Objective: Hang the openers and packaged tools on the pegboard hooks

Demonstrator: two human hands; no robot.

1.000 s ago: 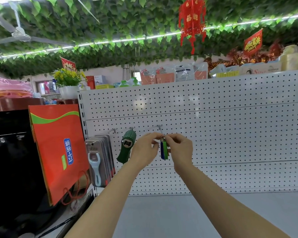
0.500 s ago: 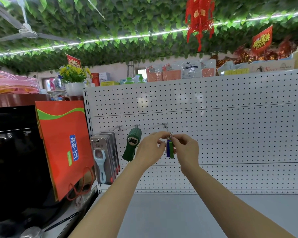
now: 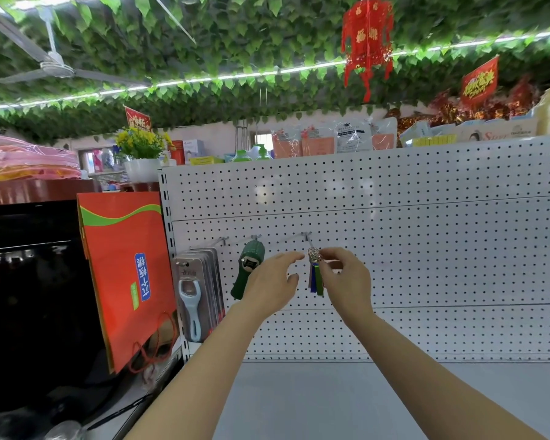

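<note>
While my right hand pinches the stack of key rings at the top of the bunch of flat openers, the rings sit right at the tip of the third hook, and that is the one relation the next move turns on as I judge it: the hook's wire points out of the pegboard toward me, so the rings must travel along it, away from me and into the board. The openers hang straight down from the rings, long axis vertical, blue and green blades side by side, directly in front of me and between my two hands. I cannot tell whether every ring is already over the wire or only resting against its end. My left hand is open and empty, fingers spread, just beside the bunch on its left and not touching it. My right hand is clearly the nearer one and the only one gripping, thumb and forefinger closed on the rings. To the left, the green opener hangs on the second hook and the carded packaged tools fill the first. I would guess the right hand pushes back while the left stays clear.
</note>
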